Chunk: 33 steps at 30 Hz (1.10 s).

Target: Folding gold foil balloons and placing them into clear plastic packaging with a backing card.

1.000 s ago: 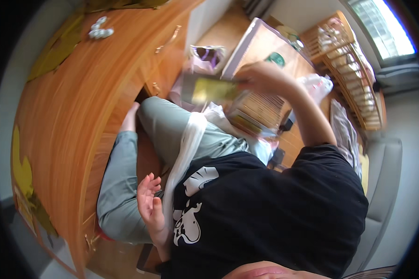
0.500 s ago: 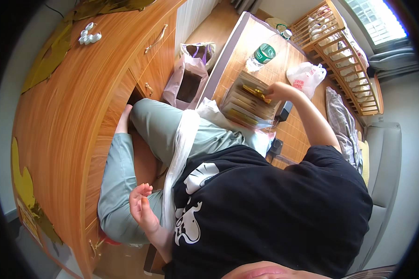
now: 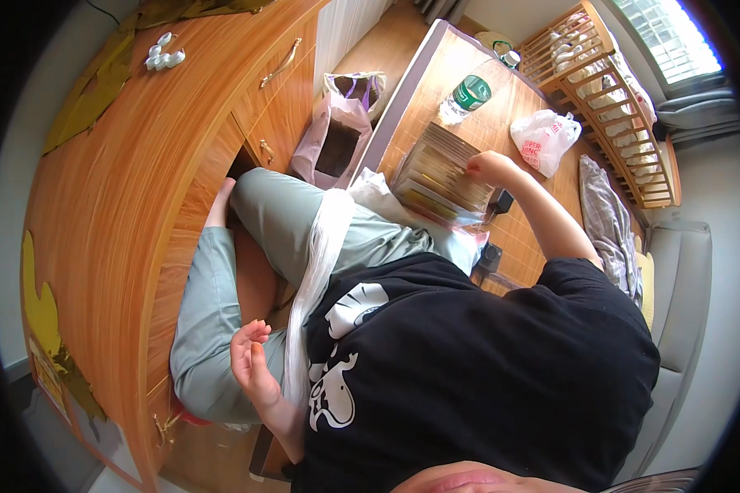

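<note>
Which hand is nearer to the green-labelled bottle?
Right. The right hand is at the edge of the file-like stack, close to the bottle; the left hand is much farther away, above the trousers.

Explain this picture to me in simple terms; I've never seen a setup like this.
There is no robot here, just a person's two bare hands. The view comes from a wide fisheye camera worn on the head and looking down, so straight edges bend near the rim. The left hand is raised over the lap, holding nothing. The right hand reaches to the edge of a stack of flat sleeves; whether it grips one is unclear. The stack rests on a brown mat, along with a green-labelled bottle and a white plastic bag. At left is a wooden desk.
</note>
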Each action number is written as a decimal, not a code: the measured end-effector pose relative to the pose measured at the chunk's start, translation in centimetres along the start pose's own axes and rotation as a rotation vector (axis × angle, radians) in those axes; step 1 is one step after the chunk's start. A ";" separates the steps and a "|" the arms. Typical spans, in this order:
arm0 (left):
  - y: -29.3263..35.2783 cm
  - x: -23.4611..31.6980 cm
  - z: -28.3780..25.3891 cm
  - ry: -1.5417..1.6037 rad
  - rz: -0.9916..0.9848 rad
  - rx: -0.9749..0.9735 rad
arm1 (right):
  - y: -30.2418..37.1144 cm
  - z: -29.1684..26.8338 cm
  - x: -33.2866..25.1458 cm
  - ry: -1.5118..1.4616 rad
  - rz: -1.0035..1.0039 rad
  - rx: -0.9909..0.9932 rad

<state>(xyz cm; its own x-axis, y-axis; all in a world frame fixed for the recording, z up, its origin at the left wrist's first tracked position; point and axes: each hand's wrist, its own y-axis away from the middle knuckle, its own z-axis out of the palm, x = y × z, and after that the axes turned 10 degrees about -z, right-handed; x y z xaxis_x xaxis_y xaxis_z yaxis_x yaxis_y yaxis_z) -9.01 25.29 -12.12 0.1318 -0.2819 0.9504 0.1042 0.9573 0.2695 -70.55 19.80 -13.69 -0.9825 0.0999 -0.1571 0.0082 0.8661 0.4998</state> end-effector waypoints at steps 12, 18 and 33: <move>-0.4 -0.1 0.9 0.010 -0.063 -0.023 | -1.4 0.4 0.1 0.233 -0.068 0.068; -0.5 1.8 3.6 -0.306 -0.052 -0.022 | -0.6 -6.1 -25.6 -0.353 -0.425 0.047; 6.2 -2.1 -1.3 0.019 -0.113 0.719 | -2.7 5.7 -49.8 -1.208 -1.646 -0.421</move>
<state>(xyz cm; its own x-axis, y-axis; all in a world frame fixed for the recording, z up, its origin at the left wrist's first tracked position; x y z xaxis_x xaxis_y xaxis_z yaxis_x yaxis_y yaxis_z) -7.35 31.70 -12.70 0.1762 -0.3767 0.9094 -0.5546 0.7253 0.4079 -20.56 15.30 -12.02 0.5575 -0.1236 -0.8210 -0.7526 0.3423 -0.5625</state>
